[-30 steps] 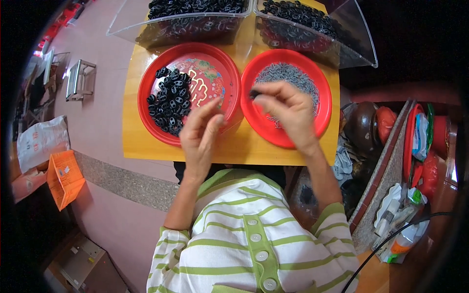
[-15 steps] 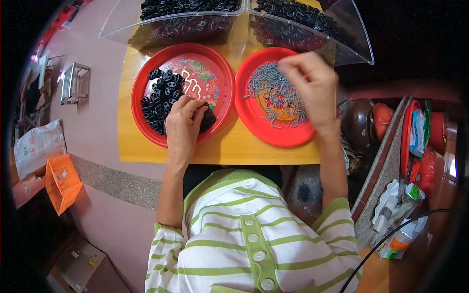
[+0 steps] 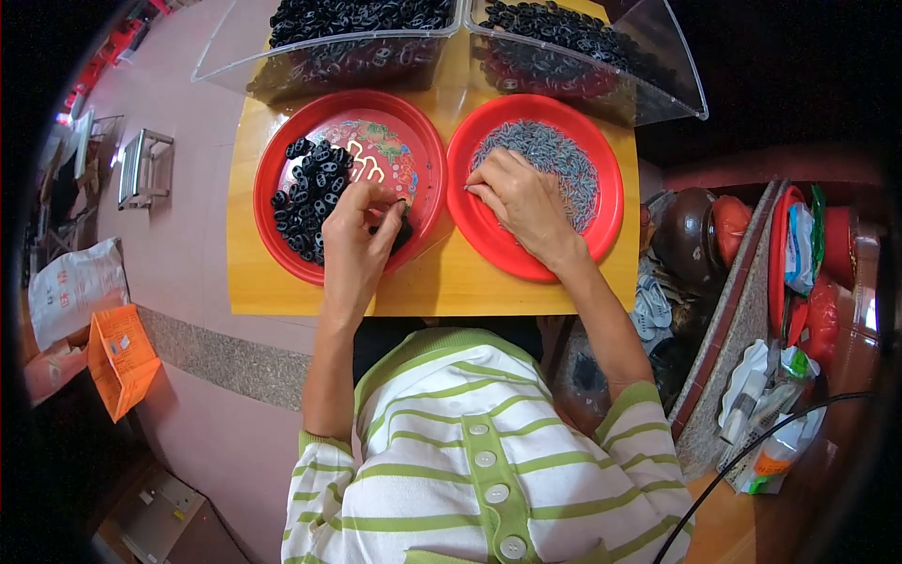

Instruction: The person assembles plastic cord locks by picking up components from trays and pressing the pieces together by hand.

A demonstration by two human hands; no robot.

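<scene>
Currently, both forearms enter from the lower edge and extend forward over a yellow counter (image 3: 451, 282). The left hand (image 3: 357, 240) lies palm down across the near right part of the left red tray (image 3: 272, 169). Its wrist rests at the tray's near rim, and the thumb points toward the tray's centre. The left fingers (image 3: 387, 226) are curled and pinched on a small black clip (image 3: 402, 230), which sits at the fingertips just inside the tray's right wall. A heap of black clips (image 3: 305, 193) occupies the left half of this tray, touching the hand's thumb side. The tray's printed floor shows bare to the right of the heap.

The right hand (image 3: 521, 202) lies palm down over the near left part of the right red tray (image 3: 611, 202). Its wrist crosses the near rim at a slant, with the forearm running down and to the right. The right fingers (image 3: 484, 183) are bent downward and drawn together, with the tips pressed into a layer of small grey metal parts (image 3: 554, 164). Whether a part is gripped between them cannot be told.

Beyond the trays stand two clear plastic bins (image 3: 329, 56), side by side, both filled with black parts. The two trays sit just beside each other, with rims nearly touching.
</scene>
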